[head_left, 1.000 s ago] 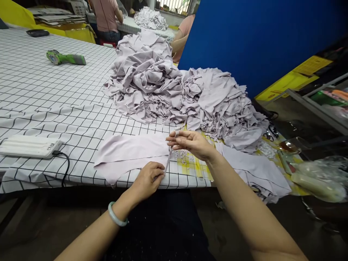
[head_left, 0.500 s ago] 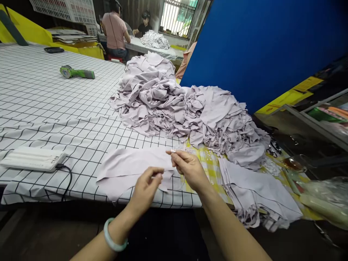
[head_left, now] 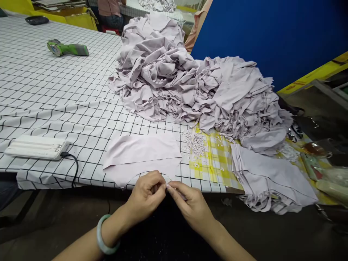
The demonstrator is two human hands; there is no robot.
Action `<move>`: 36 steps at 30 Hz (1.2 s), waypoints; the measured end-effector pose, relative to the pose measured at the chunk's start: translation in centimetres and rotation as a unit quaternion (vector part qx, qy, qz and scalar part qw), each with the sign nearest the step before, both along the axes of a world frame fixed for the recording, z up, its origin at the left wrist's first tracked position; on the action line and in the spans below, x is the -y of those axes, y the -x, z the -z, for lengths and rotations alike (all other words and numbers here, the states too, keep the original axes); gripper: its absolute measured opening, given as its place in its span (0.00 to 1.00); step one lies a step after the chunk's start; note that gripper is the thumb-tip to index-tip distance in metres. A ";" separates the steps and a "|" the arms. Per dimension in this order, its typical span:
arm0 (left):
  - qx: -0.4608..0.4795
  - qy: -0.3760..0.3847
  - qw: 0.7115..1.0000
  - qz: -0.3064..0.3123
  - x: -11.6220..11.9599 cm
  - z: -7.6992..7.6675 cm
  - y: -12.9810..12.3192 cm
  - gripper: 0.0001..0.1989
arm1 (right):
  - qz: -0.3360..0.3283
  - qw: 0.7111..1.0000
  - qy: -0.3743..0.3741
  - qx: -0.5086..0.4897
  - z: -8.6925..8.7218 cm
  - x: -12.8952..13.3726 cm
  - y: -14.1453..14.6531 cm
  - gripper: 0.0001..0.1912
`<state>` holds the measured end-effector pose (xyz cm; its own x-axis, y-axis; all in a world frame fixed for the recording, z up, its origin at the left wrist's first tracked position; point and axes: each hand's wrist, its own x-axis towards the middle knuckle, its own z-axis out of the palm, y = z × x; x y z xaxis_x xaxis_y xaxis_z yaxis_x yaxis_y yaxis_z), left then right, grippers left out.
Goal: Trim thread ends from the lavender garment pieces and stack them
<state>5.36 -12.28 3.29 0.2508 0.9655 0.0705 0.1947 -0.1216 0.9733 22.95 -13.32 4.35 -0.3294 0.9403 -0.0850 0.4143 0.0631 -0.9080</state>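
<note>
- Two bare hands meet fingertip to fingertip just off the near table edge: the left hand, with a pale green bangle at its wrist, and the right hand.
- Both pinch a small, narrow, pale strip, mostly hidden by the fingers; whether it joins any larger piece cannot be told.
- Half a second ago the hands were apart over the cloth; now they have come together nearer the body, so the work appears to centre on the strip.
- Just beyond them, a flat pale lilac fabric panel lies on the black-and-white checked tablecloth, its right end now uncovered.
- Right of the panel, loose small white bits lie partly on a yellow-and-white checked cloth; past them sits a layered lilac fabric stack.
- Farther back rises a large crumpled lilac fabric heap.
</note>
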 end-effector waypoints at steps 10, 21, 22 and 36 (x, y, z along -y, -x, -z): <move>-0.278 -0.223 0.934 0.026 -7.7 4.5 3.5 0.10 | 0.102 0.985 0.137 -0.026 2.1 -6.9 1.5 0.15; -0.244 -0.250 0.937 0.001 -8.8 5.2 3.2 0.10 | 0.165 0.966 0.190 -0.065 2.9 -9.1 3.0 0.17; -0.244 -0.243 0.939 0.001 -8.9 5.1 3.2 0.09 | 0.172 0.963 0.194 -0.067 2.7 -9.3 3.0 0.17; -0.162 -0.028 0.986 -0.003 -9.3 3.3 3.0 0.09 | 0.196 0.894 0.338 -0.218 2.5 -9.1 6.0 0.13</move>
